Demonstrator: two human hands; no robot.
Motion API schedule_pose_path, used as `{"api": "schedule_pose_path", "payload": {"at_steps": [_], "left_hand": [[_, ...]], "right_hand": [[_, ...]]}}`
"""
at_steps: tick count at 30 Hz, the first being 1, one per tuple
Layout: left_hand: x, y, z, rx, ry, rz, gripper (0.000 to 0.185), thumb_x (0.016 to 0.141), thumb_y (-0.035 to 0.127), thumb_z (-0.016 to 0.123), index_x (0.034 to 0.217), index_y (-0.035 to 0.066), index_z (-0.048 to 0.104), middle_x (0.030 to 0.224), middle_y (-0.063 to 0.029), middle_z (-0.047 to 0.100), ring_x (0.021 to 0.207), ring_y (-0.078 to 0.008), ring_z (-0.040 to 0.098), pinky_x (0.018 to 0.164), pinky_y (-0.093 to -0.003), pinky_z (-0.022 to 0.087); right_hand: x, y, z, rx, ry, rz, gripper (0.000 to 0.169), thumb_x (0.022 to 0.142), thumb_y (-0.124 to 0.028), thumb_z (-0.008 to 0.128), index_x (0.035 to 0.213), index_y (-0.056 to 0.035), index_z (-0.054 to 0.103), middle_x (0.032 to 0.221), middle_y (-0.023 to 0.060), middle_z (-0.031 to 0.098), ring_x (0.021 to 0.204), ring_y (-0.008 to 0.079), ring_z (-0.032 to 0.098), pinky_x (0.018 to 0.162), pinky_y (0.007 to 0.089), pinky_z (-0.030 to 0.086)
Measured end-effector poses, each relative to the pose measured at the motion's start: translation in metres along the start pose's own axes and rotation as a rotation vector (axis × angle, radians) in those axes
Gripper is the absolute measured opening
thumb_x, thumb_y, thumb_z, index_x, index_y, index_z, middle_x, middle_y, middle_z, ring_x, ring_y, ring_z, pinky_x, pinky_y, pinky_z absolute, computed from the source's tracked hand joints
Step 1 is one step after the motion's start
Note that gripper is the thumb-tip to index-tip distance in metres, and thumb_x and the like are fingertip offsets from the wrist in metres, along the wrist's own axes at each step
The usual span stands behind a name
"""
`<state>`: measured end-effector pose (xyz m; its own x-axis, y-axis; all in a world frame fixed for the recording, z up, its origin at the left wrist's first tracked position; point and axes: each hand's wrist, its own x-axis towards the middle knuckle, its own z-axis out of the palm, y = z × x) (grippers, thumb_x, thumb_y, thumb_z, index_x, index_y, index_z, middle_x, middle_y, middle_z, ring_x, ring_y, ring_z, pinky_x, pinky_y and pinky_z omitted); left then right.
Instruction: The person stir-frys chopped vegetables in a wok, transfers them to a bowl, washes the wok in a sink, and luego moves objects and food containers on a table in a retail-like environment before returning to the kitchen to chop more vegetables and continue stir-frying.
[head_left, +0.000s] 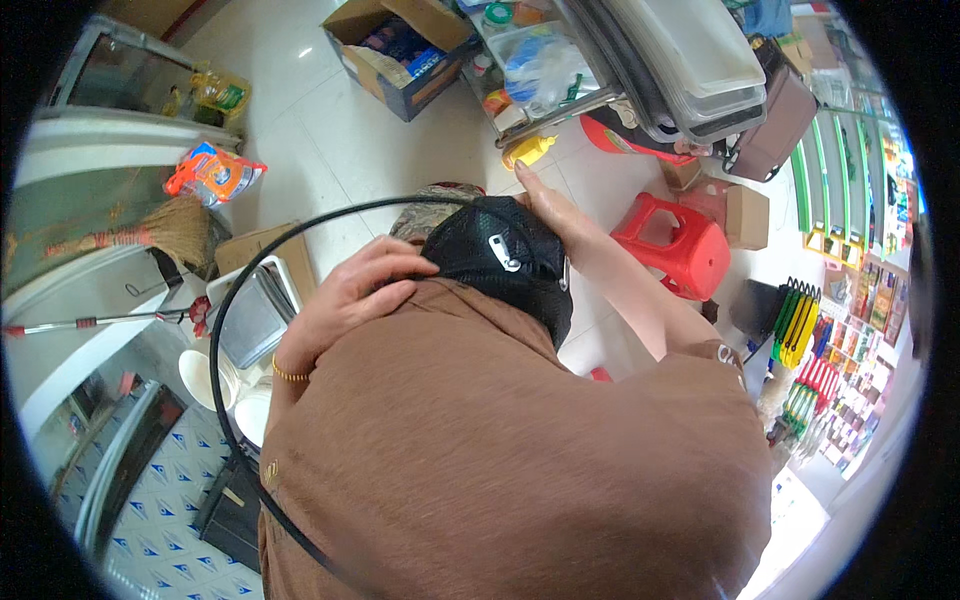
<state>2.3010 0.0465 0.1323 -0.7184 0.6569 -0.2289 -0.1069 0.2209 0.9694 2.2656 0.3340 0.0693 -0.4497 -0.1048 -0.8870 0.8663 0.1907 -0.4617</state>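
Note:
A black mesh bag (495, 262) with a white zip pull (504, 253) sits at my waist, against the hem of the brown shirt (480, 420). My left hand (360, 289), with a gold-coloured bead bracelet at the wrist, rests on the shirt, its fingertips reaching the bag's edge. Whether those fingers grip the bag cannot be told. My right hand (551, 210) lies along the bag's far right side, one digit pointing outward and the others mostly hidden. Just past that digit is a yellow squeeze bottle (531, 152); whether they touch is unclear.
A red plastic stool (675, 246) stands to the right. An open cardboard box (409, 86) and a metal rack with stacked plastic trays (690, 52) are ahead. Leftward are an orange pouch (215, 172) and a straw broom (169, 229). A black cable (247, 277) loops across the left.

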Motion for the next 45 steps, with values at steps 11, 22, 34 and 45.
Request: {"api": "schedule_pose_path", "payload": {"at_steps": [11,22,34,45], "left_hand": [[-0.126,-0.029,0.023,-0.259,0.27,-0.159,0.029,0.096,0.023,0.048,0.106,0.001,0.064,0.104,-0.006,0.059,0.102,-0.0149,0.053,0.089,-0.0277,0.04],[-0.283,-0.189,0.03,-0.232,0.766,-0.766,0.025,0.094,0.021,0.05,0.101,0.001,0.063,0.094,-0.0049,0.062,0.09,-0.0143,0.056,0.082,-0.0309,0.044],[-0.174,-0.167,-0.159,-0.303,0.671,-0.986,0.027,0.089,0.026,0.055,0.096,0.001,0.064,0.087,-0.0075,0.064,0.082,-0.0182,0.058,0.074,-0.0336,0.045],[-0.028,-0.176,-0.413,-0.255,0.57,-0.907,0.031,0.084,0.031,0.06,0.091,0.001,0.065,0.081,-0.0098,0.065,0.074,-0.0217,0.06,0.068,-0.0361,0.047]], "right_hand": [[-0.054,0.007,0.088,-0.105,-0.274,0.04,0.086,0.081,-0.074,0.044,0.126,-0.0005,0.052,0.116,0.0168,0.059,0.104,0.0202,0.059,0.09,0.0324,0.046],[-0.009,0.067,-0.001,-0.261,-0.556,0.516,0.05,0.097,-0.043,0.04,0.129,-0.0056,0.049,0.12,0.0122,0.061,0.104,0.0191,0.062,0.08,0.0352,0.056],[0.101,-0.094,-0.009,-0.11,-0.741,0.417,0.027,0.092,-0.025,0.056,0.107,-0.0037,0.059,0.092,0.0042,0.066,0.079,0.0127,0.064,0.066,0.0268,0.053],[0.3,-0.337,0.048,-0.318,-1.039,0.267,0.018,0.089,-0.02,0.061,0.1,-0.0049,0.062,0.088,0.0002,0.065,0.077,0.0084,0.061,0.064,0.0239,0.049]]}}
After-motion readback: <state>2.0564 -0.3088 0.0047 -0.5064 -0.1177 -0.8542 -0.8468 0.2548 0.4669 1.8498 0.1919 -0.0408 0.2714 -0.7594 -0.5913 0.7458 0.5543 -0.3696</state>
